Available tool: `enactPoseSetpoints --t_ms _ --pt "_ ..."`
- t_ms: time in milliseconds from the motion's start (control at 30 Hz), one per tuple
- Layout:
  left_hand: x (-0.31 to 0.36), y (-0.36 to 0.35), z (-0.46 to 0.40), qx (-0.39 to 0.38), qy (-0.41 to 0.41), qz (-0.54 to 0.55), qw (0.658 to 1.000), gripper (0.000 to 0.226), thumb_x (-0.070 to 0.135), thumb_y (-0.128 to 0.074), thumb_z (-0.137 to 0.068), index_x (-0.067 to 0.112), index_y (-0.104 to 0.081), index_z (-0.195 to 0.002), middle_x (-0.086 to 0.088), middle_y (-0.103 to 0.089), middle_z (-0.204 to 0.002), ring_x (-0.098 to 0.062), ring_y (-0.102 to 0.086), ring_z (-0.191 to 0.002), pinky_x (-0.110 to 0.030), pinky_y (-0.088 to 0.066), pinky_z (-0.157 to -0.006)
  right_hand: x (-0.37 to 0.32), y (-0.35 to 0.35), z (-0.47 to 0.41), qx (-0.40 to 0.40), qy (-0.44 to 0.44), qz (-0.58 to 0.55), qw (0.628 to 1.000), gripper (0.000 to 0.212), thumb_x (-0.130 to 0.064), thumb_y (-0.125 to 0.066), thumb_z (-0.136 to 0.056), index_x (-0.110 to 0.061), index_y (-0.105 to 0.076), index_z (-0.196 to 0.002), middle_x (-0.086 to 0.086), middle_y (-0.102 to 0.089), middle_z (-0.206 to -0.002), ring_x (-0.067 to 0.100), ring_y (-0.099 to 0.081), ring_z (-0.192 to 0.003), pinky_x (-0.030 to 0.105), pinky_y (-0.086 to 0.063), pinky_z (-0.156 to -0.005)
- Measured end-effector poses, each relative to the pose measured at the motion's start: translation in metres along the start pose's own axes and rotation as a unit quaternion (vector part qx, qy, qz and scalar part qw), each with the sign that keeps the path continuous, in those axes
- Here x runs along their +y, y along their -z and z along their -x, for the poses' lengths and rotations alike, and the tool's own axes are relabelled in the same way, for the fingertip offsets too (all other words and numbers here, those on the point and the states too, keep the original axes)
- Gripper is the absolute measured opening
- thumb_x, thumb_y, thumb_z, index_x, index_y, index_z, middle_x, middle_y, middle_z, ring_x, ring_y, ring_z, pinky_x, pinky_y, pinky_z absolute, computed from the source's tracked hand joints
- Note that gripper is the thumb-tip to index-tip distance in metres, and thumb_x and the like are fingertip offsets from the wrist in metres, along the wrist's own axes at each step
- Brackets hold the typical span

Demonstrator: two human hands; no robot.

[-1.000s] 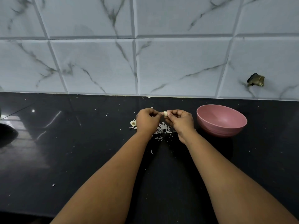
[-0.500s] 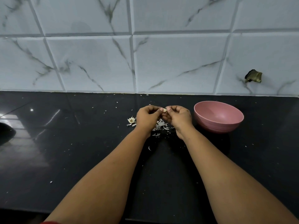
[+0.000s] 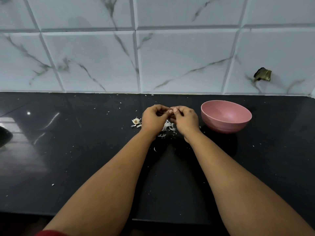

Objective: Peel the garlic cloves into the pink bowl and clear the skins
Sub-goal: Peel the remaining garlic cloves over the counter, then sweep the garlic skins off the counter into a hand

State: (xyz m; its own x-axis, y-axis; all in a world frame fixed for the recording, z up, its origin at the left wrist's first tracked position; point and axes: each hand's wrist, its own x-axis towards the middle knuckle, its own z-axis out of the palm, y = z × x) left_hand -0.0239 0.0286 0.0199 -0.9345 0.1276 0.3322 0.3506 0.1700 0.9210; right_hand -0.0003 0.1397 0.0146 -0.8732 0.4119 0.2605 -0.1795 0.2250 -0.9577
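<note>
Pinching a small garlic clove (image 3: 174, 109) between them, the left hand (image 3: 154, 119) and right hand (image 3: 185, 120) are meeting fingertip to fingertip, both closed narrowly on it. Skins (image 3: 168, 126) are lying just below the grip; the pink bowl (image 3: 225, 116) is sitting near, right of it, on the black counter (image 3: 85, 150).

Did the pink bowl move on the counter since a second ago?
No. The pink bowl sits the same way below the chipped hole in the tile wall and right of the hands; only the head camera shifted.
</note>
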Motion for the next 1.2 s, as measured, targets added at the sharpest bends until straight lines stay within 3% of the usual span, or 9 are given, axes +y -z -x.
enactPoseSetpoints --t_ms 200,333,433,600,733,867,967,1067,1200 --pt "0.006 0.003 0.006 0.033 0.047 0.108 0.992 0.011 0.007 -0.081 -0.075 0.002 -0.073 -0.081 -0.012 -0.074 -0.076 -0.025 -0.073 -0.076 -0.031 -0.059 -0.071 -0.007 0.003 0.007 0.008 0.014 -0.05 0.999 0.019 -0.008 -0.066 -0.089 -0.022 -0.069 -0.077 0.007 -0.073 -0.083 0.02 -0.073 -0.079 0.037 -0.06 -0.078" --pt "0.011 0.004 0.011 0.042 0.057 0.125 0.99 0.011 0.005 -0.079 -0.077 -0.002 -0.071 -0.081 -0.013 -0.073 -0.074 -0.012 -0.069 -0.064 -0.019 -0.052 -0.06 -0.011 0.005 0.009 0.02 0.035 -0.043 0.998 0.019 -0.008 -0.072 -0.084 -0.024 -0.071 -0.075 0.004 -0.074 -0.079 0.02 -0.073 -0.076 0.041 -0.06 -0.076" --pt "0.012 0.004 0.014 0.025 0.058 0.161 0.985 0.007 0.005 -0.072 -0.085 -0.002 -0.07 -0.086 -0.013 -0.072 -0.076 -0.016 -0.069 -0.069 -0.027 -0.055 -0.066 -0.012 0.007 0.011 0.035 0.046 -0.022 0.998 0.009 -0.018 -0.075 -0.081 -0.024 -0.071 -0.075 0.001 -0.074 -0.079 0.019 -0.073 -0.076 0.039 -0.06 -0.075" --pt "0.014 0.007 0.015 0.048 0.058 0.152 0.985 0.018 0.021 -0.058 -0.097 0.009 -0.07 -0.09 -0.008 -0.074 -0.08 -0.015 -0.07 -0.065 -0.024 -0.056 -0.062 -0.019 0.009 0.014 0.04 0.046 -0.012 0.998 0.008 -0.013 -0.062 -0.093 -0.011 -0.061 -0.085 0.009 -0.07 -0.083 0.012 -0.071 -0.065 0.024 -0.058 -0.061" --pt "0.007 0.009 0.016 0.061 0.021 0.035 0.997 0.011 0.02 -0.07 -0.088 0.028 -0.072 -0.081 0.004 -0.074 -0.082 -0.019 -0.071 -0.075 -0.042 -0.059 -0.078 -0.03 0.019 0.012 0.089 0.183 0.115 0.972 0.008 -0.01 -0.057 -0.093 -0.011 -0.064 -0.089 0.004 -0.067 -0.082 0.001 -0.064 -0.057 0.022 -0.055 -0.061" --pt "0.009 0.01 0.018 0.081 0.038 0.017 0.996 0.016 0.019 -0.084 -0.073 0.021 -0.07 -0.068 0.011 -0.073 -0.085 -0.015 -0.072 -0.077 -0.042 -0.059 -0.078 -0.045 0.044 0.007 0.182 0.318 0.223 0.903 0.006 -0.002 -0.064 -0.084 -0.003 -0.069 -0.084 0.01 -0.061 -0.09 0.013 -0.056 -0.071 0.018 -0.045 -0.07" --pt "0.013 0.009 0.021 0.109 0.03 -0.001 0.994 0.026 0.036 -0.086 -0.068 0.02 -0.066 -0.073 0.008 -0.07 -0.084 -0.008 -0.068 -0.073 -0.036 -0.059 -0.072 -0.05 0.061 0.003 0.187 0.269 0.271 0.905 0.015 0.004 -0.049 -0.087 0.001 -0.063 -0.089 0.004 -0.053 -0.094 0.015 -0.052 -0.08 0.023 -0.045 -0.073" --pt "0.016 0.008 0.024 0.137 0.024 -0.041 0.99 0.039 0.059 -0.07 -0.078 0.025 -0.063 -0.097 0.009 -0.067 -0.091 -0.008 -0.063 -0.077 -0.028 -0.05 -0.069 -0.051 0.075 -0.002 0.223 0.137 0.3 0.917 0.023 0.002 -0.035 -0.091 -0.001 -0.057 -0.094 -0.001 -0.048 -0.095 0.02 -0.046 -0.087 0.022 -0.03 -0.065" --pt "0.011 0.004 0.021 0.102 0.014 -0.03 0.994 0.037 0.049 -0.059 -0.091 0.02 -0.061 -0.113 0.007 -0.066 -0.106 -0.009 -0.063 -0.089 -0.038 -0.054 -0.085 -0.048 0.081 0.002 0.189 0.07 0.351 0.914 0.03 0.007 -0.034 -0.093 0.007 -0.06 -0.107 0.018 -0.049 -0.119 0.035 -0.051 -0.107 0.033 -0.04 -0.083"
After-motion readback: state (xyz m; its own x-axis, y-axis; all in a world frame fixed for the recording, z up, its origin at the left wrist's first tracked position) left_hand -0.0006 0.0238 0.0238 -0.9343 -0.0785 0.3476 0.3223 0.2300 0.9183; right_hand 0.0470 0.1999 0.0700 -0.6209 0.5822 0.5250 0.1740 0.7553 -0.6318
